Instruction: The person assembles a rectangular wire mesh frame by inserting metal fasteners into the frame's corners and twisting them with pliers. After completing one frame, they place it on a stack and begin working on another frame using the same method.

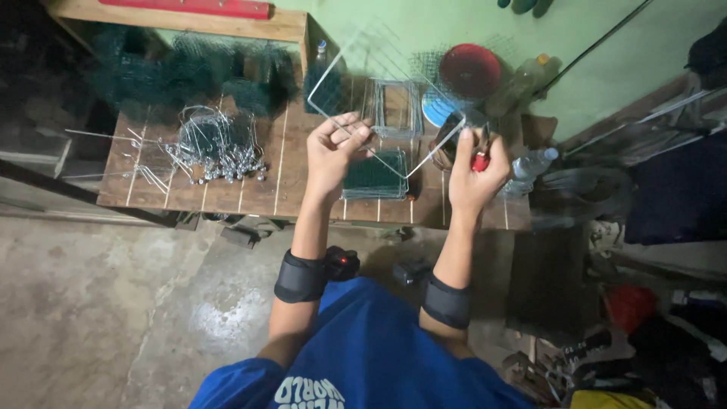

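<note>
While our left hand point(333, 148) pinches one edge of a square wire-mesh panel point(379, 91) held tilted above the bench, our right hand point(475, 173) is closed around a pair of red-handled pliers point(480, 157), whose nose meets the panel's lower right edge; whether the nose is biting the wire we cannot tell. We judge the work to be partway through: the panel in hand looks like a single flat piece with a wire rim, not yet joined to anything, while directly beneath it on the wooden workbench point(227, 193) lies a flat stack of green mesh squares point(376, 178), too close-packed for us to count. Just behind that stack stands one small wire frame or cage point(394, 106), upright, which may be a finished or half-built piece. Farther left we see a loose heap of bent wire pieces with metal ends point(212, 148), far too tangled to number, and beyond it at least two dark rolls of green mesh point(189, 72) against the wall, which suggests plenty of material remains. To the right we count one round red lid or disc point(469, 70), one blue disc point(435, 112) partly hidden below it, and one clear plastic bottle point(530, 163) lying at the bench's right end, just beside our right hand. We wear one dark band on each forearm.
</note>
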